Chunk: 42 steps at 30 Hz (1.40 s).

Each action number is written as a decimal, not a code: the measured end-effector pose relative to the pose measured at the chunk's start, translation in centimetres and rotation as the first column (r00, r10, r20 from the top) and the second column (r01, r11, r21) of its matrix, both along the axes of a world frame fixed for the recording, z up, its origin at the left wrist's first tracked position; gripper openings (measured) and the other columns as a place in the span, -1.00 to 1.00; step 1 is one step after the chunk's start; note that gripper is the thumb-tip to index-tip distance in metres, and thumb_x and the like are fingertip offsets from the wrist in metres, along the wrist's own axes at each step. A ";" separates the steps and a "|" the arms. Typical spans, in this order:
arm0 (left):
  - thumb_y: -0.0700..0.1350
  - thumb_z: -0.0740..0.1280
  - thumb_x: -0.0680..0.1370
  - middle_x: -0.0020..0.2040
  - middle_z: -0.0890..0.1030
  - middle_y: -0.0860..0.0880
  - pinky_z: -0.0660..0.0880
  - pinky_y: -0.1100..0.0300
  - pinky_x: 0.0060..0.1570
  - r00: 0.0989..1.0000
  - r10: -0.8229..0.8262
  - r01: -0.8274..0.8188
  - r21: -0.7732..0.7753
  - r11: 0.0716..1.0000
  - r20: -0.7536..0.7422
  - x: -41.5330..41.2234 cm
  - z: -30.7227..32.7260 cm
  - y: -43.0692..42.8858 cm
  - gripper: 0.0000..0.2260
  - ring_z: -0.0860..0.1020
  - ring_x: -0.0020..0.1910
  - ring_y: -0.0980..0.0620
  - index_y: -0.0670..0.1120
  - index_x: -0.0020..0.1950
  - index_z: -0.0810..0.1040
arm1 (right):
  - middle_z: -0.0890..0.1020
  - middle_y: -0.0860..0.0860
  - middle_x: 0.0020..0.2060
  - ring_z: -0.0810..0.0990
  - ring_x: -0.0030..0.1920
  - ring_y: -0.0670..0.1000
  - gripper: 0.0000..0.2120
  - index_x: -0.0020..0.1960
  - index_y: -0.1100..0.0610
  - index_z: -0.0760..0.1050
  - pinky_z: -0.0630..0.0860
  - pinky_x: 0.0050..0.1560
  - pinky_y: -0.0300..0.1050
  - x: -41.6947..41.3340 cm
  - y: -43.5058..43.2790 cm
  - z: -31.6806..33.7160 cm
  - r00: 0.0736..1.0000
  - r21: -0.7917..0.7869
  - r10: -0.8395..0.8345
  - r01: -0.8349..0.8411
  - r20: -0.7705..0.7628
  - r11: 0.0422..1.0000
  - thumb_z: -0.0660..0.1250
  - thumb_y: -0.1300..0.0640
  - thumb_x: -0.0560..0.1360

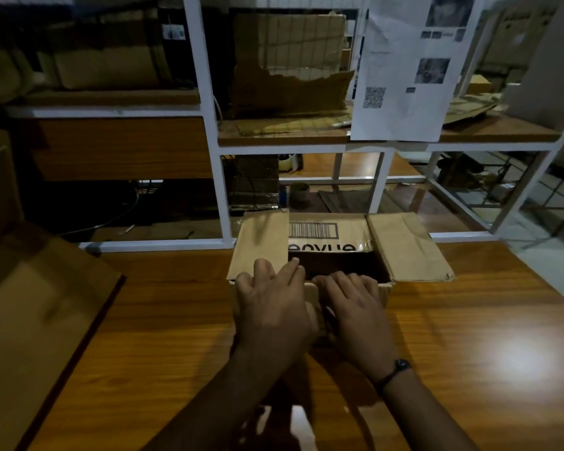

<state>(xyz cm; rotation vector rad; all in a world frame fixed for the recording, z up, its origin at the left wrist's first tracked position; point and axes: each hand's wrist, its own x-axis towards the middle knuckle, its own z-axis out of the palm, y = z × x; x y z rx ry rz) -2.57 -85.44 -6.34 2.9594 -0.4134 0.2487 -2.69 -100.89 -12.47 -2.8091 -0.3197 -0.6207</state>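
Two hands on an open brown cardboard box (404, 249)
Its near flap lies under the left hand (274, 297) and right hand (352, 301), fingers straight, on the glossy wooden table (469, 320)

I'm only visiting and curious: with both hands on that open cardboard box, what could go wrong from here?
1. The left hand and right hand press on the near edge of the cardboard box; a hard push might slide it across the smooth table into the white shelf frame.
2. The side flaps lie spread open and may crease if folded carelessly.
3. The box's inside is dark, so anything in it could be crushed unseen.
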 end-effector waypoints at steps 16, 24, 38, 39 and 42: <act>0.07 0.23 0.67 -0.13 0.65 0.02 0.65 -0.12 0.03 0.889 0.258 -0.432 -0.510 0.744 -0.378 4.1 -1.2 7.4 -0.84 0.65 -0.13 0.02 0.09 0.13 0.58 | 0.56 -0.02 0.10 0.50 0.12 0.01 -0.51 0.30 0.00 0.45 0.33 0.29 0.06 0.0 0.1 -1.1 0.994 0.073 0.041 -0.049 0.100 0.996 0.13 -0.23 0.49; -0.06 0.25 0.65 0.05 0.61 0.00 0.61 0.00 0.06 0.908 0.381 -0.420 -0.415 0.807 -0.178 4.5 -1.8 6.5 -0.83 0.59 0.06 0.01 0.05 0.19 0.58 | 0.53 -0.14 0.03 0.46 0.01 -0.04 -0.70 0.25 -0.13 0.42 0.21 0.15 -0.02 0.9 0.6 -1.2 0.996 0.008 -0.022 0.022 0.092 1.000 0.13 -0.20 0.59; 0.04 0.34 0.63 0.36 0.55 0.04 0.48 0.12 0.20 0.981 -0.167 0.148 -0.177 0.973 -0.098 4.9 1.3 5.6 -0.59 0.50 0.26 0.07 0.19 0.49 0.45 | 0.52 -0.19 0.10 0.41 0.06 -0.08 -0.74 0.24 -0.20 0.44 0.25 0.11 -0.02 -3.3 -0.8 -1.0 0.997 0.114 0.053 -0.058 0.048 0.992 0.14 -0.21 0.61; 0.04 0.34 0.63 0.39 0.52 0.05 0.45 0.13 0.23 0.982 -0.185 0.171 -0.212 0.962 -0.048 4.9 1.3 5.4 -0.58 0.47 0.31 0.08 0.20 0.50 0.43 | 0.52 -0.19 0.09 0.41 0.05 -0.09 -0.74 0.24 -0.20 0.44 0.27 0.12 0.00 -3.4 -0.9 -0.9 0.998 0.117 0.037 -0.042 0.044 0.992 0.14 -0.21 0.61; 0.03 0.33 0.64 0.55 0.37 0.10 0.27 0.11 0.43 0.969 -0.228 0.244 -0.267 0.932 0.091 5.4 1.5 4.7 -0.56 0.28 0.52 0.08 0.20 0.52 0.38 | 0.50 -0.21 0.06 0.40 0.03 -0.09 -0.75 0.25 -0.22 0.44 0.31 0.11 0.01 -3.9 -0.8 -0.9 1.000 0.088 0.029 -0.030 0.009 0.996 0.16 -0.19 0.61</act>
